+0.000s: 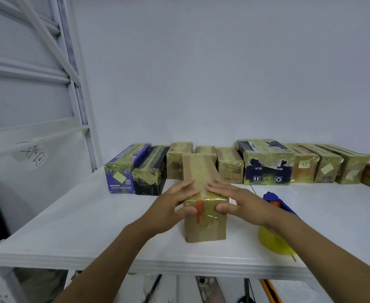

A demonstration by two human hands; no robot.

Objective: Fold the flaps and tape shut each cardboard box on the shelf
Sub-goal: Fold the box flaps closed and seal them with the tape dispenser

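A long brown cardboard box [204, 225] lies lengthwise on the white shelf [92, 215], its near end toward me, with yellowish tape along the top seam and a red mark on the front. My left hand [171, 206] lies on its top left side, fingers straight, thumb on the front face. My right hand [236, 200] rests on the top right side, fingers straight, thumb against the front face. A tape dispenser [275, 204] with a blue body and a yellow roll lies on the shelf right of the box, partly hidden behind my right forearm.
Several taped boxes [267, 165] stand in a row along the back wall, from a blue-purple one [123, 171] at left to brown ones at far right. A white rack frame [75, 84] rises at left. Tools show below the shelf edge.
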